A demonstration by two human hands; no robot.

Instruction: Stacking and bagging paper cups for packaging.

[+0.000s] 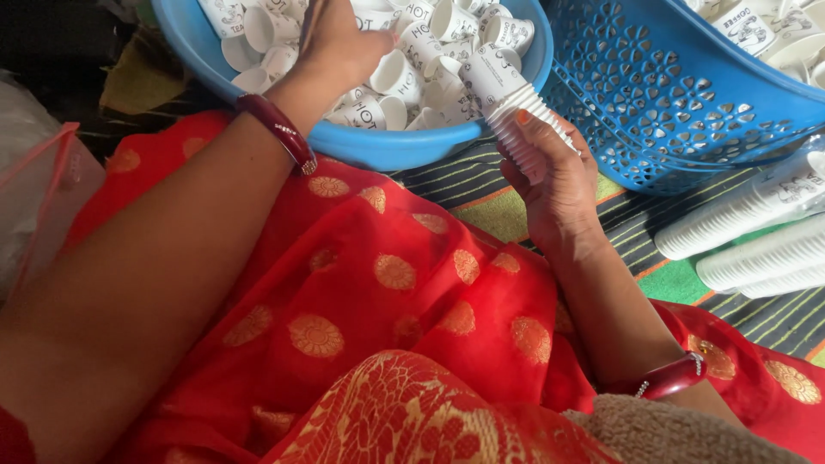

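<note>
1. The left hand [339, 43] is reaching into the blue tub [378, 146], fingers curling over loose paper cups [412, 77].
2. The right hand [554, 185] is gripping a cup stack [516, 107] at the tub's edge.
3. Everything is lying on a striped mat [481, 202].

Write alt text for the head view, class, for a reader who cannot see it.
The right hand grips a stack of cups while the left hand reaches among loose cups in a blue tub. A blue basket and more stacks lie to the right.
</note>
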